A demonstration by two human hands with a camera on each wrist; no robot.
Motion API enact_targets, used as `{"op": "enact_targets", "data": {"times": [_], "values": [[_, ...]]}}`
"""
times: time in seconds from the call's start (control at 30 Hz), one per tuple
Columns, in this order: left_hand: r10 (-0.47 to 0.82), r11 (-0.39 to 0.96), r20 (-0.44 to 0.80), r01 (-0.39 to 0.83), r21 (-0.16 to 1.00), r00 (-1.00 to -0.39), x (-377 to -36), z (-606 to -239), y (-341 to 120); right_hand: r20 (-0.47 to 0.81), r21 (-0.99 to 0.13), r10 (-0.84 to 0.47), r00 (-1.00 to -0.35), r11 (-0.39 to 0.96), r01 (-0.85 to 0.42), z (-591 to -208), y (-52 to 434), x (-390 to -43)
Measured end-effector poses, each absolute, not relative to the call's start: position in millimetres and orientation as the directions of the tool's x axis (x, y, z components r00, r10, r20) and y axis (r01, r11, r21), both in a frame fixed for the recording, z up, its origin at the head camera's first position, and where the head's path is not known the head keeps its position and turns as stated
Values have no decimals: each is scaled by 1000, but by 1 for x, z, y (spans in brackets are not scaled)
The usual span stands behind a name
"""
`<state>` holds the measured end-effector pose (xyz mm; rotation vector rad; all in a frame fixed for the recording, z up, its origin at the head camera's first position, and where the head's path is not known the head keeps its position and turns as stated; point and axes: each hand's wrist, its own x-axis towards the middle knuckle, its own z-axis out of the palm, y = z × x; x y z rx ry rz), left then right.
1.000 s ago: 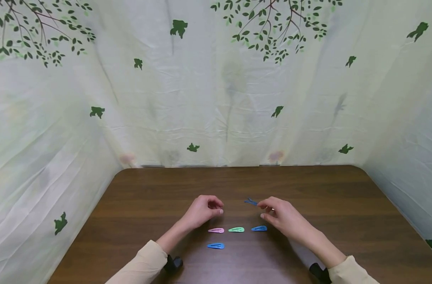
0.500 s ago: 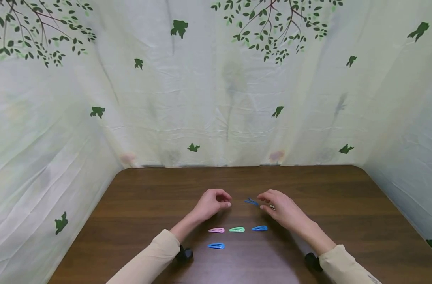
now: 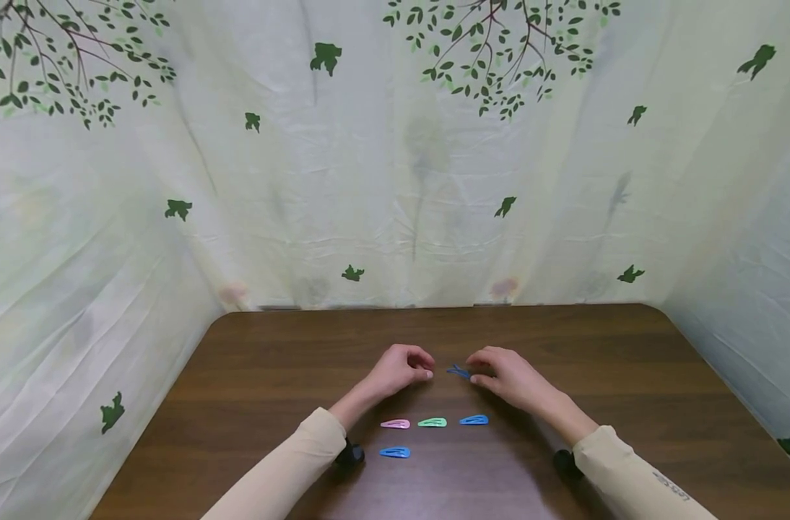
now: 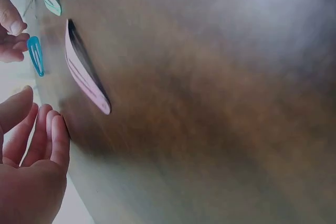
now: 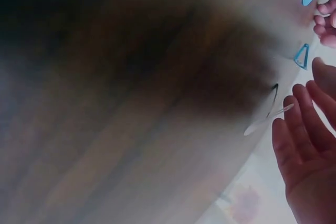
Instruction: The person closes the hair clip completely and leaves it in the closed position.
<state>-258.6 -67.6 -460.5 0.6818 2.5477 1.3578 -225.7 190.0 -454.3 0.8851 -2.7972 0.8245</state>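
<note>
A blue snap hair clip lies on the table between the hands, its two prongs spread apart. My left hand, loosely curved with nothing in it, is just left of this clip. My right hand is at its other side, fingertips beside the clip's right end; whether they touch it I cannot tell. The right wrist view shows my right hand's fingers fairly straight, thumb apart, with a pale, spread hair clip by them. In the head view the right hand hides that pale clip.
Nearer me, a pink clip, a green clip and a blue clip lie in a row. Another blue clip lies below the pink one. A patterned cloth hangs behind the brown table.
My left hand has moved right and a little away from me, up to the spread blue clip. My right hand has shifted slightly farther away, covering the pale clip. The clips stay in place.
</note>
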Motion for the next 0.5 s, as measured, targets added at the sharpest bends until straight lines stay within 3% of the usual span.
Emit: {"op": "enact_targets", "data": {"times": [0.23,0.5], "values": [[496,485,15,291,825,-868,-267,-459,-65,126,-598,-493,-861,655,-463,-457,188,-237],[535,480,-24,281,831,-844,-274,-459,-67,89,-652,-478,-874,635,-414,-461,186,-246]]}}
